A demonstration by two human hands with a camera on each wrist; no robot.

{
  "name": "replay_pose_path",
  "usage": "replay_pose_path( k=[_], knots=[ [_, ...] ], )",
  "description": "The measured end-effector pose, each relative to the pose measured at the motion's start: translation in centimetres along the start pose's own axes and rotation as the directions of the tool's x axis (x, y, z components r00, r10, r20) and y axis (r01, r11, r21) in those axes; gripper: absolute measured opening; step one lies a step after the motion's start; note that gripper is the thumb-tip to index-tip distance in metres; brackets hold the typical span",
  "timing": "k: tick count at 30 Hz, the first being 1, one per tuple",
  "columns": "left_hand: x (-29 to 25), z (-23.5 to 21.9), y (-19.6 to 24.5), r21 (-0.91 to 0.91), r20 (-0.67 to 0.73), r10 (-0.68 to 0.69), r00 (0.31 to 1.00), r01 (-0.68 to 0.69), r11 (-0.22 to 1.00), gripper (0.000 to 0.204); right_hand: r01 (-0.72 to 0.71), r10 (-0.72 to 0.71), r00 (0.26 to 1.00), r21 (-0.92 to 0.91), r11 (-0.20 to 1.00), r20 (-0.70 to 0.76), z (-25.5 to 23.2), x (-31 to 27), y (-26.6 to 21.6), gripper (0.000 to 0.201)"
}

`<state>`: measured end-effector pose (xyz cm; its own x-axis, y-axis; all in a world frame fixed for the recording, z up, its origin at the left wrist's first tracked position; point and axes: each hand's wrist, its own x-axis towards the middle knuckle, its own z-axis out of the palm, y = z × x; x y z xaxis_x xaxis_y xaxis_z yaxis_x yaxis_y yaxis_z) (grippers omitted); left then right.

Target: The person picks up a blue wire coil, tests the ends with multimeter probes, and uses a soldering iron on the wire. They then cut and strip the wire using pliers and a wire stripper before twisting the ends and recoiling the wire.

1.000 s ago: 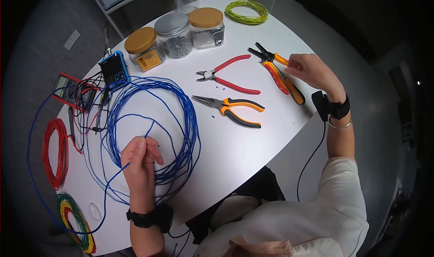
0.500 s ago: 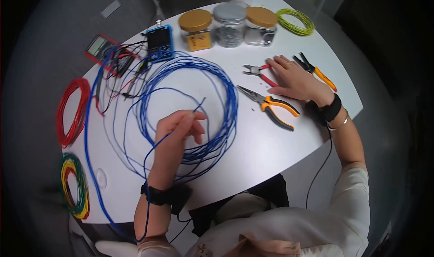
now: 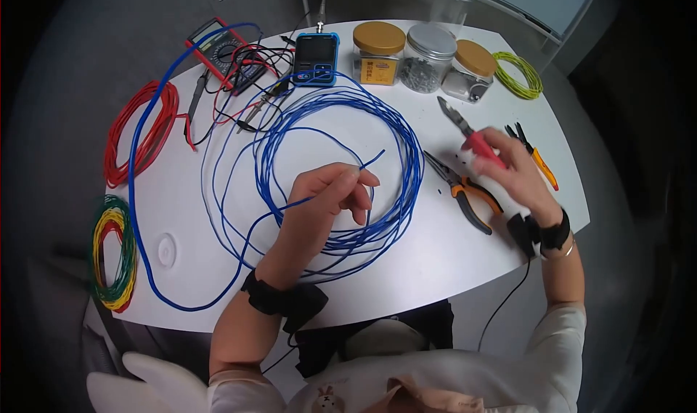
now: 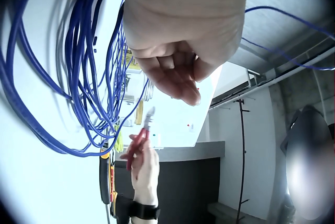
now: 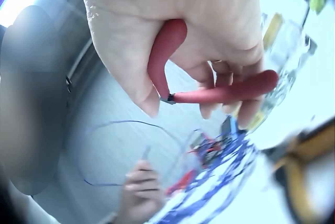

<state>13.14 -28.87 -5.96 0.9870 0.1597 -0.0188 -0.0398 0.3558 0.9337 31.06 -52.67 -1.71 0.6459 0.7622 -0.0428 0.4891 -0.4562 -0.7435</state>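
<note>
My left hand (image 3: 327,202) pinches a blue wire (image 3: 372,159) between thumb and forefinger, its short end poking out past the fingertips. Below that hand lies a large loose coil of the same blue wire (image 3: 408,188). My right hand (image 3: 517,172) grips red-handled diagonal cutters (image 3: 482,150) above the table, jaws pointing up and away to the left. In the right wrist view, the two red handles (image 5: 222,94) stand spread apart, one along the thumb side and one across the fingers. Long-nose pliers (image 3: 473,201) with orange and black handles lie just below the cutters.
A wire stripper (image 3: 542,167) lies beyond the right hand. Lidded jars (image 3: 430,57) line the back, beside a yellow-green wire coil (image 3: 536,79). To the left are a multimeter (image 3: 218,50), a blue-framed handheld tester (image 3: 316,53), tangled leads, a red coil (image 3: 168,133) and a multicoloured coil (image 3: 129,260).
My right hand has come from near the wire stripper to the diagonal cutters, gripped them and lifted them. The left hand keeps its pinch on the blue wire. The head view has swung round.
</note>
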Motion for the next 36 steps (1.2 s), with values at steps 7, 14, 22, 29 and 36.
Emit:
replay_pose_path(
  k=[7, 14, 22, 29, 36],
  knots=[
    [-0.9, -0.4, 1.6, -0.031, -0.041, 0.187, 0.981, -0.188, 0.982, 0.033, 0.168, -0.279, 0.931, 0.402, 0.900, 0.236, 5.3, 1.6, -5.6, 0.032],
    [-0.8, -0.1, 2.4, 0.037, -0.192, 0.192, 0.962, -0.189, 0.981, 0.032, 0.166, -0.338, 0.895, 0.487, 0.857, 0.292, 7.6, 3.2, -4.6, 0.037],
    [-0.6, 0.0, 1.5, 0.117, -0.159, 0.152, 0.975, -0.134, 0.984, 0.034, 0.026, -0.338, 0.884, 0.688, 0.725, 0.323, 8.1, 3.0, -3.2, 0.042],
    [-0.8, 0.2, 1.8, 0.133, -0.160, 0.166, 0.973, -0.145, 0.980, 0.033, 0.075, -0.349, 0.885, 0.645, 0.760, 0.308, 8.2, 2.8, -3.3, 0.042],
    [-0.7, 0.0, 1.7, 0.114, -0.164, 0.168, 0.972, -0.151, 0.982, 0.031, 0.088, -0.339, 0.890, 0.613, 0.785, 0.306, 8.3, 2.6, -3.5, 0.042]
  ],
)
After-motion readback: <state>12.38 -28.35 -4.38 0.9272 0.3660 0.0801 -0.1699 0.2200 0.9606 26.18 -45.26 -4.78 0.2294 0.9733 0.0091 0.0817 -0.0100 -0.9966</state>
